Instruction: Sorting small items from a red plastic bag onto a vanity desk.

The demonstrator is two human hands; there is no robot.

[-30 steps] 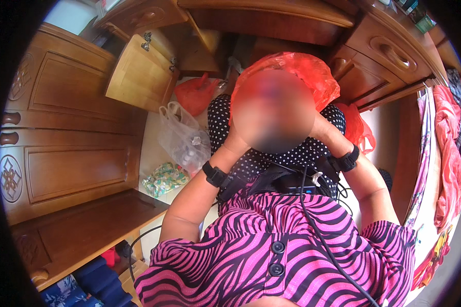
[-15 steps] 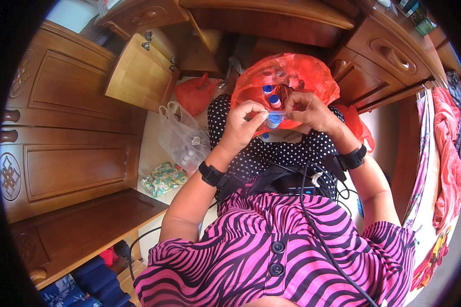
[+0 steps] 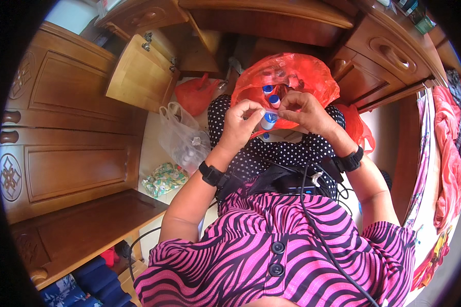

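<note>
Both my hands pinch the top edge of a small clear plastic bag (image 3: pixel 272 111) above my lap. My left hand (image 3: pixel 241 123) grips one end between thumb and forefinger, and my right hand (image 3: pixel 312 113) pinches the other. A white bottle with a blue cap (image 3: pixel 268 122) shows right below that edge; whether it is inside the clear bag or behind it I cannot tell. Beyond my fingers, a large red plastic bag (image 3: pixel 312 71) gapes between my knees. Two more blue-capped bottles show in its mouth, a nearer bottle (image 3: pixel 274 100) and a farther bottle (image 3: pixel 267 89).
An open cabinet door (image 3: pixel 141 74) stands at the far left. On the floor beside my left leg are a clear carrier bag (image 3: pixel 182 135), a smaller red bag (image 3: pixel 195 94) and a patterned cloth bundle (image 3: pixel 165 179). Wooden drawers (image 3: pixel 381 56) rise at far right; a black cable (image 3: pixel 317 233) crosses my front.
Both hands have shifted slightly, and the clear edge between them now slants. The blue-capped bottle below it sits a little farther left and shows more of its white side.
</note>
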